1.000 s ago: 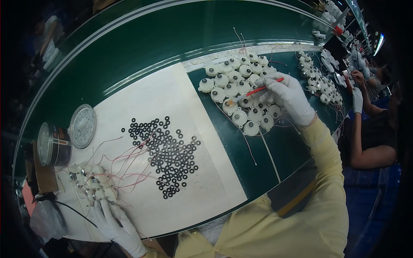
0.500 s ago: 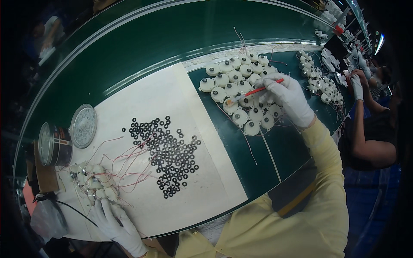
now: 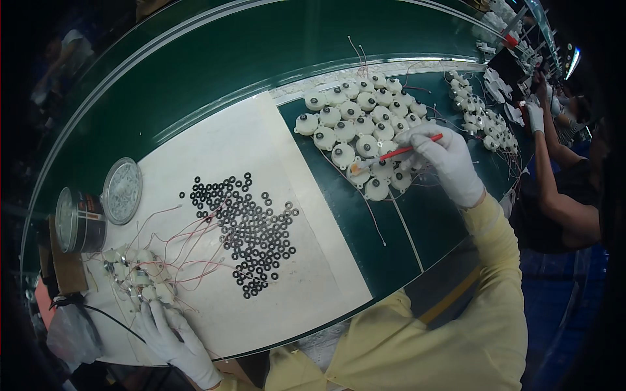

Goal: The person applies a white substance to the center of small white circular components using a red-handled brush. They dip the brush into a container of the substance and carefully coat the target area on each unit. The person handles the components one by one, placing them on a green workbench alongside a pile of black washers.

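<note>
A thin red-handled brush is gripped in my white-gloved right hand. Its pale tip meets one of the round white motor-like parts at the lower left of a cluster. These parts sit close together on the green surface, with dark centres facing up and thin red and white wires trailing out. My left hand, also in a white glove, lies with its fingers stretched out at the near side of a smaller group of similar white parts; the fingertips touch or nearly touch the closest part.
Many small black rings are scattered on a pale sheet. A can and a round clear lid stand at the left, near a plastic bag and black cable. More white parts lie at right, beside a co-worker's arm.
The brush and my right hand have shifted slightly right and down, the tip now on a lower part of the cluster. The view has shifted a little; my left hand stays put.
</note>
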